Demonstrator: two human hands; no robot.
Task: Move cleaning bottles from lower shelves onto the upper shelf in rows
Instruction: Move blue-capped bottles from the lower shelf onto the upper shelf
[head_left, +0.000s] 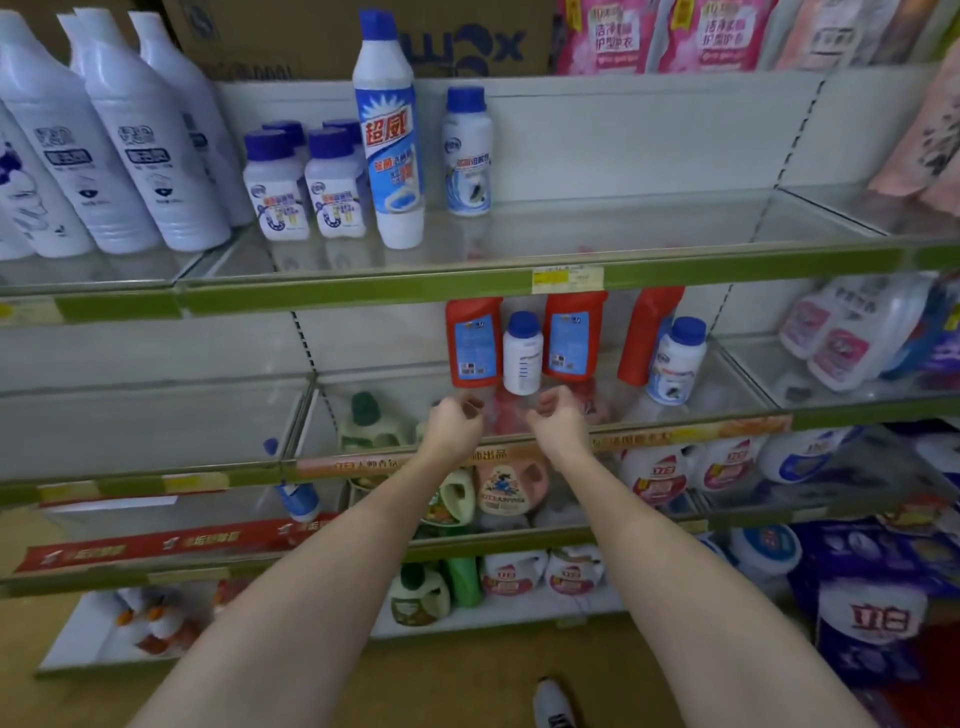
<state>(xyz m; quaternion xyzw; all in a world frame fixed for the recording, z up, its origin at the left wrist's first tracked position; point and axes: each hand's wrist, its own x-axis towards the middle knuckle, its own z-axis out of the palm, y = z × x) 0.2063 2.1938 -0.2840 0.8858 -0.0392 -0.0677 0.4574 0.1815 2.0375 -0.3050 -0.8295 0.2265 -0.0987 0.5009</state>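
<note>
On the upper shelf (519, 288) stand several small white bottles with blue caps (306, 184), a tall blue-capped cleaner bottle (387, 135) and one more small bottle (466, 150). The shelf below holds red bottles (474, 343), a small white blue-capped bottle (522, 353) and another (675, 361) at the right. My left hand (456, 421) and my right hand (558, 415) hover side by side in front of that lower shelf, fingers loosely curled, holding nothing, just short of the middle white bottle.
Big white bottles (119, 150) fill the upper shelf's left end. The upper shelf right of the small bottle is bare glass. Detergent jugs (857, 338) crowd the right side and the lower shelves. A cardboard box (467, 36) sits on top.
</note>
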